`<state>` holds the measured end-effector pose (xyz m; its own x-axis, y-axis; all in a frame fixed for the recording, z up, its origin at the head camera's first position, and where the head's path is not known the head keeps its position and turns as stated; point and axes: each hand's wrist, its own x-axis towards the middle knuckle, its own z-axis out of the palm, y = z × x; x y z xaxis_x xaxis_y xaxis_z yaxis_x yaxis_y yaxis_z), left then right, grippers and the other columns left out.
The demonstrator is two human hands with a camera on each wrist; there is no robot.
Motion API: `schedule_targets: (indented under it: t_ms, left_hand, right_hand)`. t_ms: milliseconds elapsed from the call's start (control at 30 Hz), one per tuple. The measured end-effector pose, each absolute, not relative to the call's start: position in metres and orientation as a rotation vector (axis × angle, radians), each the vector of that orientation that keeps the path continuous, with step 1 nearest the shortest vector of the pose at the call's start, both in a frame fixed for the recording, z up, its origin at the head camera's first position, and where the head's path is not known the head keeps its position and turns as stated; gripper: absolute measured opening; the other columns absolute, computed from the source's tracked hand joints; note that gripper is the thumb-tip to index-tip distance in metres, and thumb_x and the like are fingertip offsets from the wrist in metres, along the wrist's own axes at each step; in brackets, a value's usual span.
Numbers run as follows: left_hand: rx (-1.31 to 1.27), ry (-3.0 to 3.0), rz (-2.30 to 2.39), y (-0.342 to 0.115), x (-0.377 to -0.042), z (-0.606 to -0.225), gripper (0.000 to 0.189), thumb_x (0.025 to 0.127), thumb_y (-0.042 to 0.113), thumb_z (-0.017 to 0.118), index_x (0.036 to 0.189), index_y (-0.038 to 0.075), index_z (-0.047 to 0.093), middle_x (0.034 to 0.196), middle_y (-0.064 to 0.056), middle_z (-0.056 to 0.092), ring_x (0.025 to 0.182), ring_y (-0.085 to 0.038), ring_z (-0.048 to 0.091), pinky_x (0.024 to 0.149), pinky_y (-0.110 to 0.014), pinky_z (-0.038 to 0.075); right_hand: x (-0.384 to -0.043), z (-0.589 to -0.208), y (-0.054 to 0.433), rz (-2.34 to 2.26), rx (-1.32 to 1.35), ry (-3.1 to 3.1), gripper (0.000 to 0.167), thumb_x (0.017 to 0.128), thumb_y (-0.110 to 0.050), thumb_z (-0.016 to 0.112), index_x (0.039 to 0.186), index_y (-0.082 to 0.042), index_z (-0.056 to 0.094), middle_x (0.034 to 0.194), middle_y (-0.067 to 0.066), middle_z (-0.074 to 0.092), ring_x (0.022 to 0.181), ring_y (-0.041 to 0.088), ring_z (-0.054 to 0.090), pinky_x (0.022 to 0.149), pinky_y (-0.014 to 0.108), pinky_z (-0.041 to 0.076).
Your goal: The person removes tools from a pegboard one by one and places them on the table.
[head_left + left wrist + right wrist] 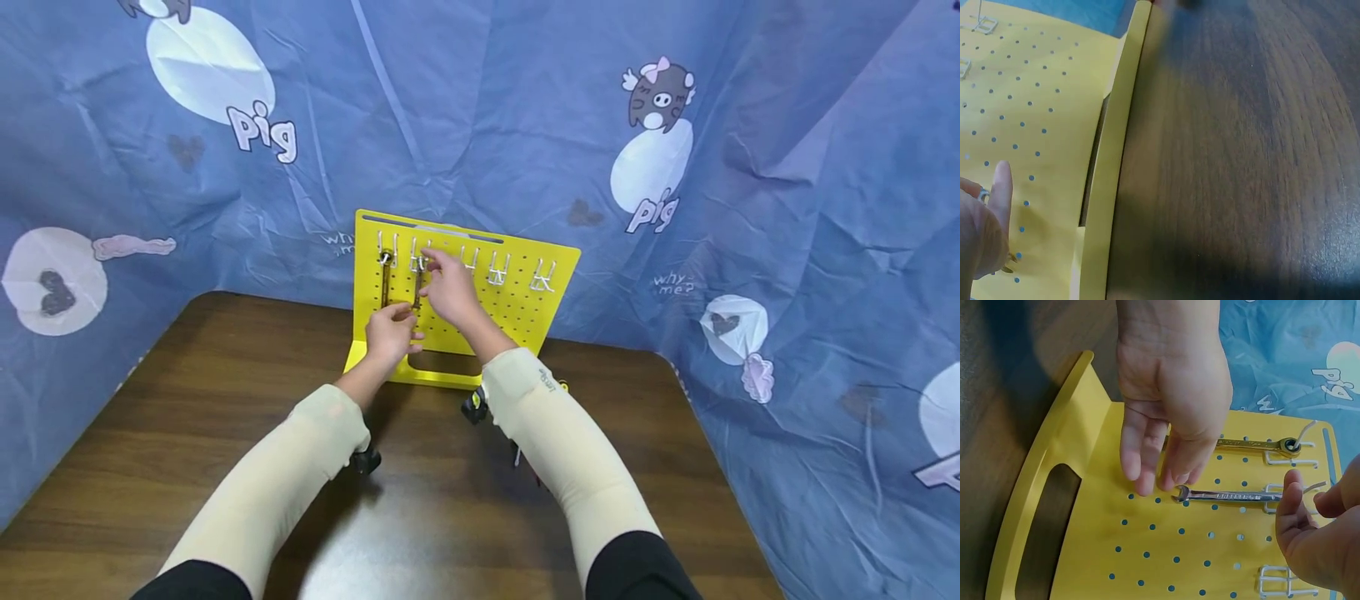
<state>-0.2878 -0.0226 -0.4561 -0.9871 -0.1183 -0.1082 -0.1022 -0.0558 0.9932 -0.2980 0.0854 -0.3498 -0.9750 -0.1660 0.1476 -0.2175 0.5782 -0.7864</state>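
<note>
A yellow pegboard (480,325) with white double-pronged hooks (498,271) stands on the table. Two combination wrenches hang on it: a brassy-looking wrench (1247,445) on the end hook, and a silver wrench (1229,496) on the hook beside it. My right hand (453,287) is at the silver wrench's upper end, thumb and fingers parted around the hook; they cover the ring end in the right wrist view. My left hand (390,333) is by the lower open end of that wrench, fingers loosely bent beside it and partly covering the brassy wrench.
Several bare hooks (542,277) continue along the board's right side. Dark objects lie on the wooden table (420,517) near my forearms: a black item (366,460) at left, another black one (474,406) at right. A blue printed cloth (480,108) surrounds the table.
</note>
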Motion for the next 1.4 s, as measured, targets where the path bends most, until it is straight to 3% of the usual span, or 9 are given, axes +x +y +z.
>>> schedule_targets:
  t_ms: [133,233,367,533,700,933,1167,1400]
  left_hand:
    - [0.243,-2.137,-2.295,-0.021,-0.289,-0.453,0.040,0.103,0.003,0.054,0.143,0.001,0.054,0.133,-0.017,0.057,0.091,-0.029,0.071,0.068,-0.034,0.061]
    - [0.238,-2.134,-2.311,-0.019,-0.290,-0.452,0.039,0.103,0.002,0.053,0.142,0.001,0.054,0.132,-0.016,0.057,0.092,-0.030,0.071,0.069,-0.034,0.061]
    - [0.265,-2.137,-2.307,-0.020,-0.291,-0.453,0.037,0.103,0.001,0.054,0.139,0.002,0.057,0.131,-0.015,0.059,0.088,-0.026,0.071,0.066,-0.032,0.061]
    - [0.288,-2.108,-2.335,-0.019,-0.293,-0.455,0.035,0.102,-0.001,0.054,0.136,0.001,0.061,0.132,-0.018,0.060,0.089,-0.028,0.071,0.066,-0.031,0.061]
    - [0.312,-2.033,-2.414,-0.018,-0.294,-0.454,0.032,0.102,0.000,0.055,0.133,0.001,0.063,0.133,-0.020,0.059,0.097,-0.036,0.070,0.069,-0.035,0.061]
    - [0.351,-1.974,-2.483,-0.015,-0.294,-0.457,0.028,0.103,0.008,0.057,0.130,0.003,0.065,0.132,-0.018,0.061,0.090,-0.030,0.072,0.080,-0.046,0.059]
    - [0.354,-1.938,-2.517,-0.015,-0.292,-0.459,0.030,0.103,0.010,0.058,0.132,0.001,0.063,0.130,-0.018,0.060,0.083,-0.024,0.073,0.073,-0.038,0.061]
    - [0.299,-1.886,-2.562,-0.012,-0.287,-0.457,0.029,0.103,0.009,0.059,0.129,-0.004,0.063,0.118,-0.015,0.061,0.079,-0.020,0.071,0.071,-0.035,0.061]
  right_hand:
    - [-0.304,-0.352,0.083,1.218,0.373,-2.755,0.053,0.098,0.012,0.046,0.147,-0.008,0.051,0.127,0.017,0.062,0.089,0.024,0.070,0.067,0.027,0.055]
    - [-0.308,-0.354,0.083,1.026,0.413,-2.764,0.059,0.089,0.015,0.052,0.145,-0.005,0.053,0.122,0.016,0.064,0.099,0.023,0.065,0.078,0.029,0.054]
    - [-0.313,-0.357,0.083,0.864,0.462,-2.743,0.050,0.094,0.009,0.049,0.141,-0.004,0.058,0.113,0.014,0.065,0.105,0.026,0.060,0.090,0.035,0.051]
    - [-0.316,-0.360,0.082,0.874,0.443,-2.712,0.042,0.099,0.005,0.047,0.136,-0.005,0.063,0.115,0.011,0.070,0.108,0.025,0.064,0.092,0.034,0.052]
    - [-0.316,-0.360,0.079,0.928,0.387,-2.708,0.035,0.104,-0.003,0.047,0.134,-0.007,0.065,0.117,0.008,0.071,0.095,0.020,0.067,0.081,0.030,0.054]
    - [-0.314,-0.365,0.076,1.083,0.321,-2.632,0.025,0.106,-0.011,0.050,0.124,-0.007,0.067,0.094,0.006,0.070,0.069,0.011,0.068,0.063,0.025,0.052]
    - [-0.311,-0.372,0.076,1.212,0.335,-2.557,0.022,0.106,-0.013,0.052,0.121,-0.006,0.067,0.097,0.008,0.072,0.067,0.014,0.068,0.057,0.024,0.051]
    - [-0.311,-0.375,0.078,1.268,0.312,-2.532,0.022,0.107,-0.012,0.051,0.121,-0.006,0.067,0.104,0.010,0.070,0.071,0.019,0.071,0.058,0.024,0.054]
